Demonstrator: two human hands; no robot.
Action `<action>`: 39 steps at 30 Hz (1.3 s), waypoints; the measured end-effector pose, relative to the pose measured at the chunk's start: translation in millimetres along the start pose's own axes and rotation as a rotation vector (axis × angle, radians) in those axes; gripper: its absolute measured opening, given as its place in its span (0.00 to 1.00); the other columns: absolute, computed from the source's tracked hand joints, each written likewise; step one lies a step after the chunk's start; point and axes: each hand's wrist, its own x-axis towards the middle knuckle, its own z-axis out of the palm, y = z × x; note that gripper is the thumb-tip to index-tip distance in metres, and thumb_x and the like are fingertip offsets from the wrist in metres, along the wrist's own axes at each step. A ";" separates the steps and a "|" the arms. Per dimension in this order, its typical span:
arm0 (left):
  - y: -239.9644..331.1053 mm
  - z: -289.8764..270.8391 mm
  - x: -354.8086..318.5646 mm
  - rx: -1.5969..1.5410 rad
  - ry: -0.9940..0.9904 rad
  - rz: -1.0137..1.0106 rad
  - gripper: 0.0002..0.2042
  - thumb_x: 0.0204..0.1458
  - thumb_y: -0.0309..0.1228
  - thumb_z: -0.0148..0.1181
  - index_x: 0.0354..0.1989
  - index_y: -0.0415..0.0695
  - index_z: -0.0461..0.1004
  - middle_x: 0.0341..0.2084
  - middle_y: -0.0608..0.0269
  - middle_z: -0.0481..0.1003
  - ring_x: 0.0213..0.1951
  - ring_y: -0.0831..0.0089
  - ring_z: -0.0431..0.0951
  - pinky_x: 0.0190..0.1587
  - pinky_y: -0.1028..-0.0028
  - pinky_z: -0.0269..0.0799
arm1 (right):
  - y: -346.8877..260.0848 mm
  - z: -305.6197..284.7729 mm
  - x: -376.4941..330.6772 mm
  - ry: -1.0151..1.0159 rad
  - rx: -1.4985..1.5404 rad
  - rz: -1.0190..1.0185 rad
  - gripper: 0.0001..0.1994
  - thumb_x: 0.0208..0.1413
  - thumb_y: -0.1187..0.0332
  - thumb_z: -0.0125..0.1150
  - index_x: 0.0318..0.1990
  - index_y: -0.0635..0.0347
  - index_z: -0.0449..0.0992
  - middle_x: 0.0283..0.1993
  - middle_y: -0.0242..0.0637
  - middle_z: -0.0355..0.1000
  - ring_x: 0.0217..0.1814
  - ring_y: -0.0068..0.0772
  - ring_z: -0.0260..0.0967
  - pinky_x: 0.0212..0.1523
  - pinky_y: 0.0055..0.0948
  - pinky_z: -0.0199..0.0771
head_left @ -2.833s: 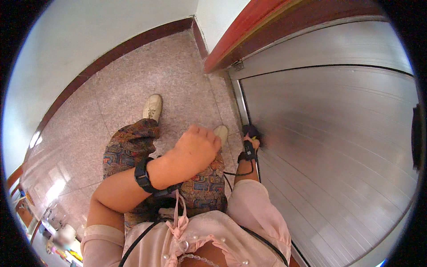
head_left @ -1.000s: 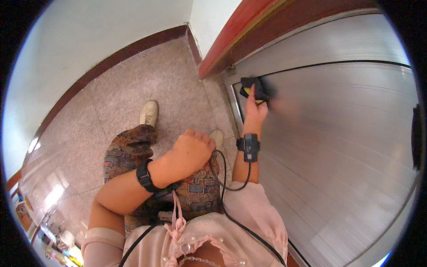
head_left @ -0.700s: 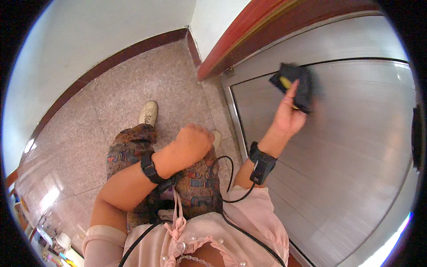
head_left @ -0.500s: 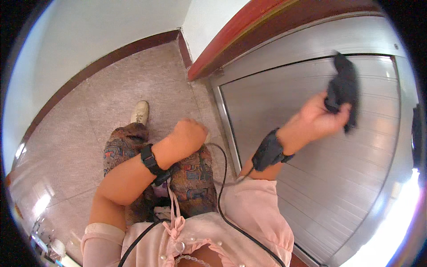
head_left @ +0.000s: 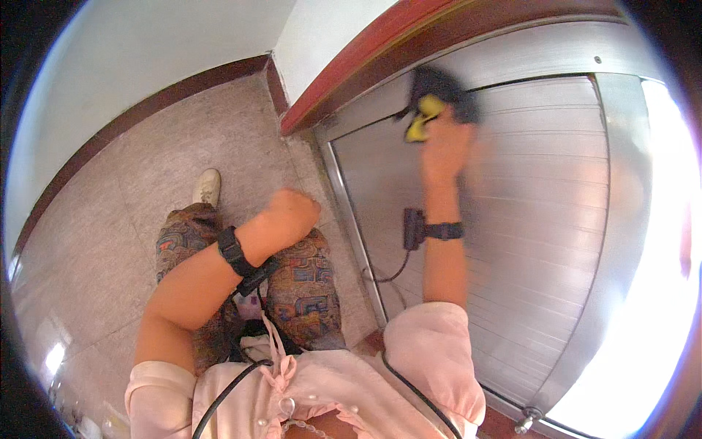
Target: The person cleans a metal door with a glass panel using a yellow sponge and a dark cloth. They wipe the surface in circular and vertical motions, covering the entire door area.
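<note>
Black cloth (head_left: 436,86) with a yellow patch (head_left: 425,117) is bunched in the right hand (head_left: 447,146), which grasps it over the metal door (head_left: 526,190), near the red frame (head_left: 351,74); both are blurred, and whether the cloth touches the door cannot be told; the left hand (head_left: 291,216) is curled into a loose fist above the patterned trousers (head_left: 303,285).

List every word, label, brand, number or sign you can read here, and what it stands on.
No text can be read.
Black-and-yellow cloth in the right hand: blurred, no lettering discernible.
Metal door: none visible.
Small items at lower left: too small to tell.
</note>
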 end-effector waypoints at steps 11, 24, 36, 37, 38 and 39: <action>-0.6 1.4 7.4 0.016 0.003 0.009 0.06 0.40 0.28 0.50 0.25 0.43 0.73 0.23 0.58 0.74 0.28 0.63 0.75 0.26 0.67 0.69 | 19.7 20.4 -71.1 -0.173 0.042 -0.267 0.09 0.45 0.73 0.46 0.32 0.62 0.72 0.32 0.43 0.69 0.39 0.39 0.65 0.46 0.36 0.61; -1.3 -0.4 4.0 -0.008 -0.022 0.088 0.06 0.40 0.27 0.50 0.27 0.41 0.70 0.23 0.55 0.73 0.27 0.59 0.74 0.26 0.64 0.69 | 52.2 -44.2 -36.6 0.031 0.680 0.381 0.16 0.49 0.61 0.49 0.42 0.63 0.68 0.39 0.48 0.66 0.43 0.47 0.63 0.44 0.43 0.57; 6.7 13.3 -5.6 0.012 -0.078 0.047 0.07 0.40 0.29 0.49 0.28 0.43 0.71 0.24 0.59 0.72 0.30 0.63 0.74 0.29 0.66 0.68 | -67.1 201.8 -177.9 -0.167 0.351 -0.352 0.15 0.45 0.70 0.47 0.42 0.58 0.69 0.41 0.42 0.67 0.45 0.35 0.62 0.59 0.39 0.45; 6.7 14.7 -4.6 0.011 -0.058 0.054 0.07 0.40 0.29 0.49 0.28 0.43 0.71 0.24 0.59 0.72 0.30 0.62 0.74 0.29 0.65 0.68 | -73.2 199.7 -165.8 -0.133 0.304 -0.343 0.15 0.45 0.70 0.47 0.42 0.59 0.69 0.41 0.42 0.67 0.45 0.36 0.63 0.60 0.38 0.45; 7.9 16.3 -4.0 0.025 -0.098 0.073 0.08 0.40 0.29 0.49 0.29 0.43 0.71 0.24 0.59 0.72 0.30 0.62 0.74 0.29 0.65 0.69 | -79.8 197.4 -153.8 -0.100 0.258 -0.335 0.15 0.45 0.70 0.47 0.42 0.59 0.69 0.41 0.42 0.67 0.45 0.36 0.63 0.60 0.38 0.44; 10.6 17.5 -2.2 0.045 -0.143 0.088 0.08 0.40 0.29 0.49 0.29 0.42 0.70 0.25 0.58 0.72 0.31 0.62 0.74 0.29 0.65 0.69 | -87.5 195.9 -140.1 -0.063 0.220 -0.326 0.15 0.44 0.70 0.47 0.42 0.59 0.69 0.41 0.43 0.67 0.44 0.37 0.63 0.60 0.37 0.44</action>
